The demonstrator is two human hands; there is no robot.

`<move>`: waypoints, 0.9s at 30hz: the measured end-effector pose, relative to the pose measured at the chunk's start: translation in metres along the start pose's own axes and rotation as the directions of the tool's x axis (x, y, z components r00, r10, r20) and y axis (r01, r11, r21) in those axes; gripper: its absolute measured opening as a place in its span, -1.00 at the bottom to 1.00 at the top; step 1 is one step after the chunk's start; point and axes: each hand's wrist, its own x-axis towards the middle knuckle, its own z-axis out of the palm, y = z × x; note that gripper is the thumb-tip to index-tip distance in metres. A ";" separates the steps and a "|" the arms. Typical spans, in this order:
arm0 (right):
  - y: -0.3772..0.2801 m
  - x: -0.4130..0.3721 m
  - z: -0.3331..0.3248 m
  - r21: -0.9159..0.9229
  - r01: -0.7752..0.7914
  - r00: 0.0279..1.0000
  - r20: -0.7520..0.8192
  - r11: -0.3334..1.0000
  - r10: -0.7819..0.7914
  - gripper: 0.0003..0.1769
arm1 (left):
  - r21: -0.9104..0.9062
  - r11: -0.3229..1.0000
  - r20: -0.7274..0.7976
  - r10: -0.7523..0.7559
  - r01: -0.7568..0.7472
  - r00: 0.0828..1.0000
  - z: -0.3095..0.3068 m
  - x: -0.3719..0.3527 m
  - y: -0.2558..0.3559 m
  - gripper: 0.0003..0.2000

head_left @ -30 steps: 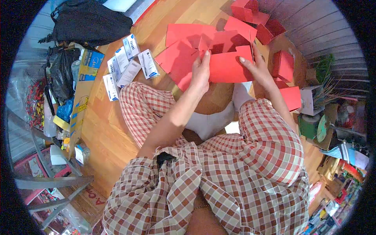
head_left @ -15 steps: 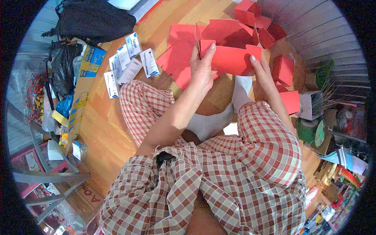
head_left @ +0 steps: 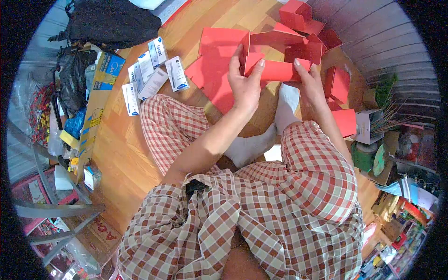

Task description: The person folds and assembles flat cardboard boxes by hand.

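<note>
A partly folded red cardboard box is held up in front of me, its side walls raised and its flaps standing out. At its left end, my left hand pinches a corner, thumb on the near wall and fingers behind. My right hand grips the right end, the thumb lying on the near panel. Flat red cardboard sheets lie on the floor to the left of the box and partly under it. The bottom of the held box is mostly hidden from me.
Several small white-and-blue boxes lie on the wooden floor at left. Folded red boxes stand at right by the wall. A black bag sits at upper left, a long cardboard carton below it. My socked foot is under the hands.
The red box has tilted and narrowed between my hands, its near wall lower in height now. My left hand has shifted slightly right, with its fingers now on the corner flap.
</note>
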 end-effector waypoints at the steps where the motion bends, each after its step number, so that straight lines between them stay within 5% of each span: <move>1: 0.003 0.002 -0.002 0.000 -0.001 1.000 -0.001 1.000 0.001 -0.52 | 0.000 1.000 0.000 -0.002 0.002 1.000 0.001 0.000 -0.001 -0.43; 4: 0.004 0.003 -0.001 0.054 0.021 1.000 -0.019 0.998 -0.020 -0.63 | 0.053 0.990 0.001 0.130 -0.130 0.991 0.001 0.002 -0.006 -0.43; 13: 0.006 0.002 -0.003 -0.339 0.269 0.954 -0.035 0.902 -0.298 -0.76 | 0.218 0.962 0.023 0.162 -0.163 0.987 -0.003 0.007 -0.013 -0.45; 16: 0.009 0.004 -0.005 -0.512 0.253 0.940 -0.069 0.821 -0.333 -0.76 | 0.380 0.895 0.100 0.212 -0.234 0.972 -0.008 0.008 -0.017 -0.41; 18: 0.018 0.013 -0.009 -0.569 0.381 0.885 -0.006 0.729 -0.466 -0.74 | 0.626 0.680 0.192 0.340 -0.382 0.921 -0.010 0.006 -0.012 -0.36; 24: 0.012 0.007 -0.011 -0.772 0.412 0.836 0.109 0.484 -0.538 -0.70 | 0.708 0.596 0.330 0.198 -0.380 0.923 -0.024 0.004 -0.005 -0.33; 27: 0.022 0.008 -0.019 -0.807 0.358 0.874 0.112 0.470 -0.473 -0.75 | 0.742 0.554 0.353 0.156 -0.378 0.922 -0.031 -0.001 -0.011 -0.33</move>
